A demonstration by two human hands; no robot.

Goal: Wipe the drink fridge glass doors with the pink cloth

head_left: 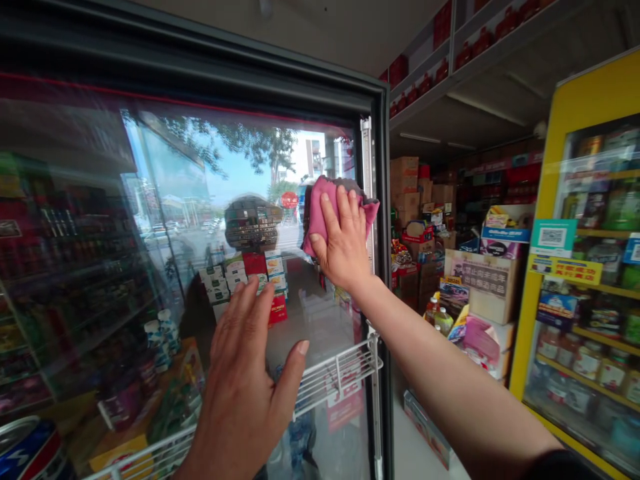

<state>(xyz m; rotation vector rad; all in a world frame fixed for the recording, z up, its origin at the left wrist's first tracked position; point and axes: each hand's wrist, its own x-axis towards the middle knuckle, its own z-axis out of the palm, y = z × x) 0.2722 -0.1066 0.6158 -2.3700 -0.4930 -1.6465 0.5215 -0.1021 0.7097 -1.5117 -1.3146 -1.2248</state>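
Note:
A pink cloth (320, 230) with a dark grey edge lies pressed against the upper right part of a glass cooler door (320, 327). Over it my right hand (347, 243) is spread, holding the cloth to the pane close to the door's dark frame (381, 200). Lower and further left, my left hand (250, 373) is raised in front of the glass, fingers stretched and thumb apart, with nothing in it. Whether its fingertips touch the pane I cannot tell. Reflections of a street, a tree and a person's head show on the glass.
A white wire rack (345, 370) crosses the door below my hands. At the lower left is a blue can (30, 450). To the right stand stacked cartons (483, 280) and a yellow-framed drinks cooler (537, 260). A high shelf (425, 83) holds red containers.

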